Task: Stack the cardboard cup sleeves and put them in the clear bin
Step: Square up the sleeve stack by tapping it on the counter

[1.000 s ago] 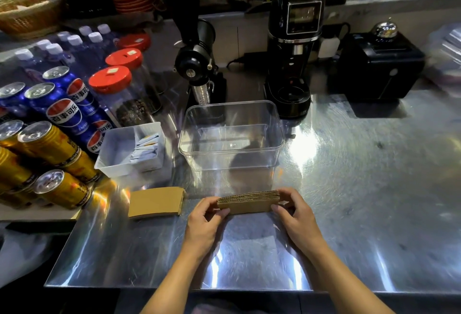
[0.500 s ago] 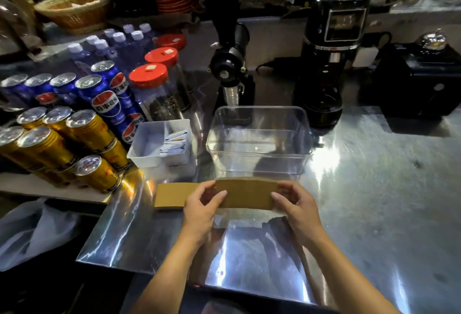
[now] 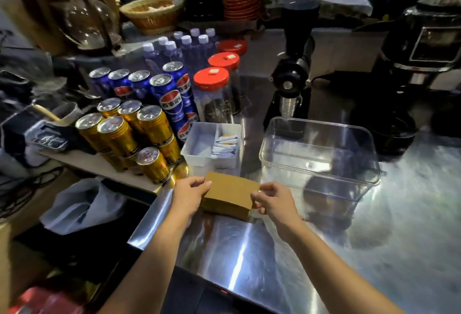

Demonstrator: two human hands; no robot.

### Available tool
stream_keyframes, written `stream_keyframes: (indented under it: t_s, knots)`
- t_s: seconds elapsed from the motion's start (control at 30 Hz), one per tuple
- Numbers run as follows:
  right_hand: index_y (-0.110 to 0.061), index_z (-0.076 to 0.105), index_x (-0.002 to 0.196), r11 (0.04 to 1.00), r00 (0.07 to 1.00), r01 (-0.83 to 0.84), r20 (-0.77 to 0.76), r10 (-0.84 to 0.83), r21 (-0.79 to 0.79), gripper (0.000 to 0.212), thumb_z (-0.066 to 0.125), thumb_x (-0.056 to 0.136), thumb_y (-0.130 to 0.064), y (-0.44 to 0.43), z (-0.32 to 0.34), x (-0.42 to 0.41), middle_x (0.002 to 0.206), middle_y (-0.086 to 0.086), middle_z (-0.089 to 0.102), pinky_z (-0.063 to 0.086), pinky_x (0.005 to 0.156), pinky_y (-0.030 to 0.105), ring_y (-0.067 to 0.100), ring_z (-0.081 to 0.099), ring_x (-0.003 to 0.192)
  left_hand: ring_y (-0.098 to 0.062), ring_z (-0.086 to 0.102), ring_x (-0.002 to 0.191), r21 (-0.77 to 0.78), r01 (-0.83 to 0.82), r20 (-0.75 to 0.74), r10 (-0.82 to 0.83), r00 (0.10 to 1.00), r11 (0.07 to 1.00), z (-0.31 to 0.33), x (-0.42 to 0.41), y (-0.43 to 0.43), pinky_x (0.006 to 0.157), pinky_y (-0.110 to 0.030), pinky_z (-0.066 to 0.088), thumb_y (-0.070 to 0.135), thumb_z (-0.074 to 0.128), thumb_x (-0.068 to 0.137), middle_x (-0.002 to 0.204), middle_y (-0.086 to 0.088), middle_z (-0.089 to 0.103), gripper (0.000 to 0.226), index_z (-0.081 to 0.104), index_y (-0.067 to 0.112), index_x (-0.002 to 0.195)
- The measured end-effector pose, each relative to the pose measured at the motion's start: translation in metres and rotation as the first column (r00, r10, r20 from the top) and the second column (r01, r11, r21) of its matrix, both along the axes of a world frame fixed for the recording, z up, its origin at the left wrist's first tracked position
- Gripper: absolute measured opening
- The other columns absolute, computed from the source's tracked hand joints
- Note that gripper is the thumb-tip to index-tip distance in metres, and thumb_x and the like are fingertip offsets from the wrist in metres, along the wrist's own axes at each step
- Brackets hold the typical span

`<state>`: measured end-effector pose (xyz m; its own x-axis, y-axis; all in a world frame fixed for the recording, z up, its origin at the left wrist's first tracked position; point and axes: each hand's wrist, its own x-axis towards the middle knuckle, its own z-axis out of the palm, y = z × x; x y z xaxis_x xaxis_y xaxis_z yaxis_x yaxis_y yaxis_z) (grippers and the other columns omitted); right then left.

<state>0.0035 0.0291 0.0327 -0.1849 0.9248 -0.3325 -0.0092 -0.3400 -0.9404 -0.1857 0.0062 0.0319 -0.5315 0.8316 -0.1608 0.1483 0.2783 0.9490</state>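
Observation:
A stack of brown cardboard cup sleeves [image 3: 229, 195] lies flat near the steel counter's left edge. My left hand [image 3: 189, 194] grips its left end and my right hand [image 3: 273, 201] pinches its right end. The clear bin [image 3: 311, 122] stands empty on the counter to the right of the stack and a little behind it, apart from both hands. No loose sleeve shows apart from the stack.
A white divided tray [image 3: 197, 156] with sachets stands just behind the stack. Gold cans [image 3: 152, 164] and blue cans [image 3: 172, 99] crowd the left, with red-lidded jars [image 3: 212, 89] behind. A black grinder [image 3: 290, 89] and a coffee machine [image 3: 424, 64] stand at the back.
Both hands have carried the stack left, laid it flat and brought it over the spot where a single sleeve lay. The view has turned left.

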Motion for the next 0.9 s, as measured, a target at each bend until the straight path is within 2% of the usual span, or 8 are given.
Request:
stream_keyframes:
  t_s: [0.1, 0.33, 0.43, 0.53, 0.67, 0.73, 0.8, 0.9]
  knots:
    - [0.0, 0.052, 0.099, 0.998, 0.998, -0.034, 0.044, 0.037, -0.058, 0.02, 0.062, 0.082, -0.004, 0.001, -0.007, -0.006, 0.069, 0.01, 0.054, 0.035, 0.045, 0.033, 0.019, 0.048, 0.051, -0.01, 0.058, 0.072, -0.077, -0.01, -0.011, 0.009, 1.0, 0.997, -0.008, -0.008, -0.002, 0.063, -0.019, 0.043, 0.005, 0.066, 0.08, 0.079, -0.001, 0.066, 0.019, 0.067, -0.001, 0.097]
    - [-0.011, 0.051, 0.094, 0.998, 0.958, -0.055, 0.279, 0.062, -0.031, 0.022, 0.066, 0.082, -0.022, -0.002, -0.013, -0.008, 0.093, 0.01, 0.06, 0.04, 0.054, 0.024, 0.016, 0.055, 0.071, -0.024, 0.056, 0.099, -0.209, 0.035, -0.015, -0.039, 0.999, 0.977, -0.016, -0.016, -0.003, 0.088, -0.034, 0.044, 0.015, 0.07, 0.078, 0.107, -0.012, 0.06, 0.033, 0.059, 0.002, 0.107]
    - [-0.011, 0.048, 0.09, 0.999, 0.925, -0.038, 0.378, 0.047, -0.03, 0.035, 0.067, 0.078, -0.038, 0.003, -0.011, -0.006, 0.085, 0.006, 0.057, 0.038, 0.058, 0.03, 0.021, 0.053, 0.076, -0.018, 0.055, 0.088, -0.302, 0.083, 0.053, -0.07, 0.996, 0.95, -0.009, -0.018, 0.001, 0.074, -0.03, 0.046, 0.029, 0.072, 0.076, 0.096, -0.005, 0.057, 0.035, 0.057, 0.009, 0.099]
    - [-0.009, 0.049, 0.076, 0.996, 0.923, -0.06, 0.377, 0.082, -0.07, 0.039, 0.07, 0.075, -0.041, 0.007, -0.008, -0.011, 0.07, 0.011, 0.054, 0.035, 0.055, 0.03, 0.024, 0.049, 0.063, -0.01, 0.05, 0.072, -0.408, 0.195, 0.164, -0.138, 0.977, 0.892, -0.004, -0.019, 0.007, 0.061, -0.024, 0.04, 0.034, 0.075, 0.072, 0.081, 0.0, 0.056, 0.029, 0.056, 0.013, 0.078]
    - [-0.014, 0.051, 0.049, 0.995, 0.929, -0.075, 0.358, 0.095, -0.069, 0.036, 0.073, 0.074, -0.027, 0.009, -0.007, -0.015, 0.035, -0.008, 0.053, 0.033, 0.045, 0.021, 0.003, 0.05, 0.036, -0.024, 0.054, 0.107, -0.473, 0.242, 0.191, -0.17, 0.967, 0.847, -0.008, -0.015, 0.014, 0.089, -0.035, 0.043, 0.027, 0.08, 0.066, 0.113, -0.009, 0.061, 0.059, 0.055, 0.003, 0.113]
    - [-0.013, 0.055, 0.048, 0.994, 0.947, -0.077, 0.306, 0.098, -0.082, 0.032, 0.074, 0.073, -0.019, 0.008, -0.007, -0.01, 0.029, -0.012, 0.052, 0.034, 0.037, 0.015, -0.002, 0.047, 0.028, -0.025, 0.057, 0.11, -0.462, 0.266, 0.221, -0.181, 0.958, 0.846, -0.009, -0.01, 0.017, 0.097, -0.037, 0.044, 0.023, 0.081, 0.065, 0.113, -0.01, 0.065, 0.058, 0.056, 0.002, 0.113]
    - [-0.008, 0.061, 0.052, 0.992, 0.973, -0.063, 0.213, 0.085, -0.109, 0.025, 0.076, 0.072, -0.014, 0.007, -0.006, 0.004, 0.041, -0.003, 0.06, 0.037, 0.039, 0.015, 0.007, 0.052, 0.037, -0.022, 0.067, 0.096, -0.433, 0.347, 0.303, -0.228, 0.925, 0.832, -0.008, -0.004, 0.021, 0.091, -0.035, 0.051, 0.017, 0.081, 0.065, 0.094, -0.009, 0.075, 0.036, 0.064, 0.005, 0.095]
    - [-0.013, 0.063, 0.043, 0.99, 0.994, -0.047, 0.091, 0.06, -0.136, 0.031, 0.076, 0.071, -0.009, 0.007, -0.003, 0.036, 0.048, 0.005, 0.062, 0.039, 0.044, 0.023, 0.019, 0.053, 0.044, -0.01, 0.071, 0.069, -0.359, 0.474, 0.401, -0.326, 0.856, 0.804, -0.003, 0.02, 0.026, 0.062, -0.02, 0.055, 0.012, 0.077, 0.069, 0.07, 0.001, 0.077, 0.015, 0.07, 0.007, 0.082]
